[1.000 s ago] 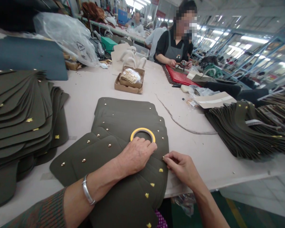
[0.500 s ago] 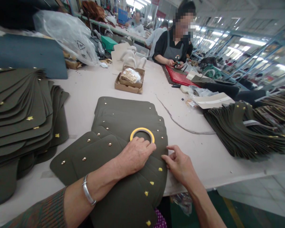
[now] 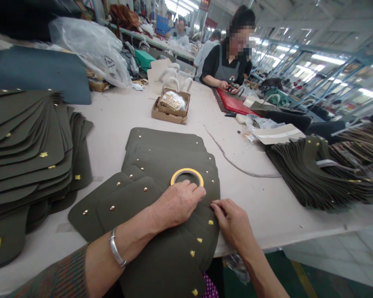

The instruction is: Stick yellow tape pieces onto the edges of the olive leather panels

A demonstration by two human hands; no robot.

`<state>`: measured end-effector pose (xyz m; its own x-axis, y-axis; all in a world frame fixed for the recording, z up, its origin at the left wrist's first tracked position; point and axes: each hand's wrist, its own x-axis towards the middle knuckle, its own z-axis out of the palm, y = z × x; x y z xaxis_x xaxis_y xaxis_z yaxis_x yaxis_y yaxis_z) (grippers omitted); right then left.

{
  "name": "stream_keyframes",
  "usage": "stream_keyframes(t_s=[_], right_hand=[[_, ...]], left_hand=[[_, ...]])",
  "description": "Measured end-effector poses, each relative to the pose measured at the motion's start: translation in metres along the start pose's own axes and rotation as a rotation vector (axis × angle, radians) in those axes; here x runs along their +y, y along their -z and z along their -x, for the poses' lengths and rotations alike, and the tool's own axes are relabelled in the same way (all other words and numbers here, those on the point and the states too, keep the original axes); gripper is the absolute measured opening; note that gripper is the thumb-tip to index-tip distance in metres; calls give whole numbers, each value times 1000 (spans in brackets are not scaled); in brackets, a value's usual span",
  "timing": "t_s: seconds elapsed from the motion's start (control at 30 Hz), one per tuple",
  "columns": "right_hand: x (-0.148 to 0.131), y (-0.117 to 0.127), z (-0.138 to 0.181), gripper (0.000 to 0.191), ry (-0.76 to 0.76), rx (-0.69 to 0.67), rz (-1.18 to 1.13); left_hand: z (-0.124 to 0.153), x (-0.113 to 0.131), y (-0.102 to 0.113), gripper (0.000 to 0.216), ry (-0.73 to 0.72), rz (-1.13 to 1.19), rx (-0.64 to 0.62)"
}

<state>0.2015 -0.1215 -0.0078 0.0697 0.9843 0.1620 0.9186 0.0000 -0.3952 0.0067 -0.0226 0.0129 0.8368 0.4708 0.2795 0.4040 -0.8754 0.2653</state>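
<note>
A fanned pile of dark olive leather panels (image 3: 161,161) with small gold studs and yellow tabs lies before me on the table. My left hand (image 3: 177,203) rests on the pile, fingers curled and pressing down, just below a yellow tape roll (image 3: 187,176). My right hand (image 3: 231,221) sits at the pile's right edge, fingertips pinched together on a panel's edge beside a yellow tab (image 3: 210,222). Whether anything lies between those fingers is too small to see. A silver bangle (image 3: 115,248) circles my left wrist.
Stacks of olive panels lie at the left (image 3: 27,145) and right (image 3: 323,174). A cardboard box of gold hardware (image 3: 170,105) stands farther back, a plastic bag (image 3: 93,45) behind it. A cord (image 3: 236,163) trails across the pale table (image 3: 112,116). A person (image 3: 228,62) works over a red mat (image 3: 234,103).
My right hand's fingers spread briefly, then closed again on the panel's edge, a little lower. My left hand stays pressed on the pile.
</note>
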Motion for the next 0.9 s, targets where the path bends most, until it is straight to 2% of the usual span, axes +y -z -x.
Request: stream_keyframes(t_s=[0.13,0.2,0.27,0.3,0.33,0.4,0.5,0.57,0.67,0.9], right_hand=[[-6,4,-5,20,-208,-18,-88],[-9,11,-6,29,-262,-117,-146],[-11,19,-8,38,-263,-249,-203],[-12,22,-8,41,-248,-273,-219],[-13,25,-9,39,-224,-246,-232],[-16,27,-11,31,-160,-77,-269],[-25,24,-15,20,-16,156,-344],[-32,19,-17,19,97,195,-356],[-39,14,-21,21,233,199,-318],[-42,5,-24,18,357,248,-125]], left_hand=[[1,-5,1,21,-29,44,63],[3,-8,1,22,-37,63,95],[4,-11,2,22,-43,90,125],[4,-11,2,23,-46,109,136],[5,-12,3,22,-50,131,146],[6,-11,3,23,-59,171,162],[7,-9,3,38,-53,210,175],[7,-8,2,45,-37,220,163],[7,-6,0,43,-23,229,143],[5,-4,-1,28,-18,283,110]])
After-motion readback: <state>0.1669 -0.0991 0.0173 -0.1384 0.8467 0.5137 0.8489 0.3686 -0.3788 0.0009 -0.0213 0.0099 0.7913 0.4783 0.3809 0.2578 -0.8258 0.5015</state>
